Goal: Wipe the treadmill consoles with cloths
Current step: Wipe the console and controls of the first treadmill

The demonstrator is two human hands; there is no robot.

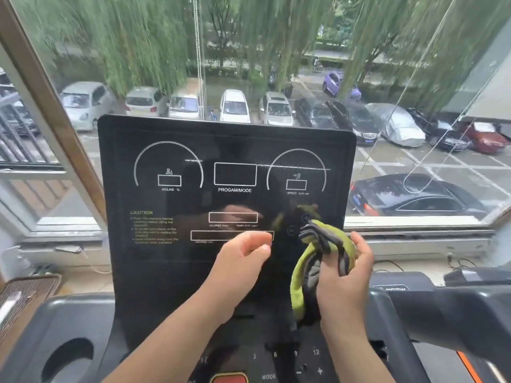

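A black treadmill console (177, 211) stands upright in front of me, with white dial outlines and PROGRAM/MODE lettering. My right hand (345, 283) grips a bunched green and grey cloth (323, 252) held against the lower right of the panel. My left hand (243, 261) hovers in front of the lower middle of the panel, fingers loosely curled and holding nothing. Numbered buttons and a red button (229, 378) sit on the lower console below my arms.
A cup holder recess (69, 357) lies at the lower left of the treadmill. A grey handlebar (456, 313) runs off to the right. Behind the console is a large window (276, 51) over a car park. A woven tray (22, 297) sits at the left.
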